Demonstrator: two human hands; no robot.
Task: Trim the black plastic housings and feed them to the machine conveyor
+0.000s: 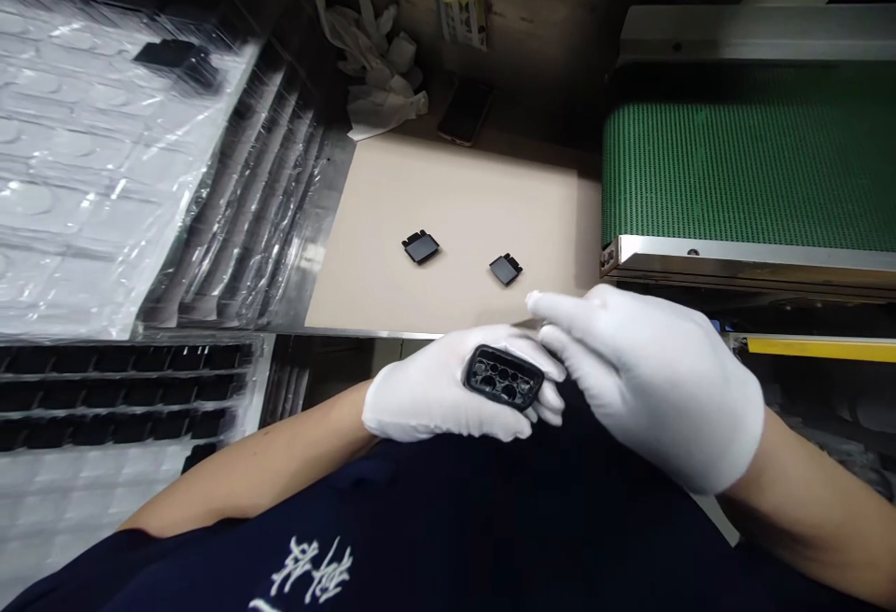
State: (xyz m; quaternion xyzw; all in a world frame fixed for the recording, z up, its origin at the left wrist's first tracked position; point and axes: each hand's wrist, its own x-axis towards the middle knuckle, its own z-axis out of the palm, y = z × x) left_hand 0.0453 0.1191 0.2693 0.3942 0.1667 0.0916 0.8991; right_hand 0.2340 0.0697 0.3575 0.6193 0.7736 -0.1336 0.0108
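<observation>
Close in front of the person's dark blue shirt [448,537], the left hand [434,393] in a white glove holds a small black plastic part [504,377] with round holes in it. The fingers [546,371] of that hand are curled around the part, so it sits in the palm with the holes facing up. The right hand [665,379], also in a white glove, is just beside the part on its right side. Its fingers are bent loosely and lie over the left hand's fingertips, and I cannot tell if they touch the part. Past the part, on the tan counter [455,201], lie two small black squares, one [421,246] to the left and one [505,269] a bit to the right, well apart from each other. Far past the part, at the back of the counter, are a heap of white gloves [378,71] and a dark phone [465,111]. To the right of the part is a green belt [749,159] with a shiny metal edge. To the left of the part are black trays [119,393] and clear plastic sheets [98,155] in stacks.
</observation>
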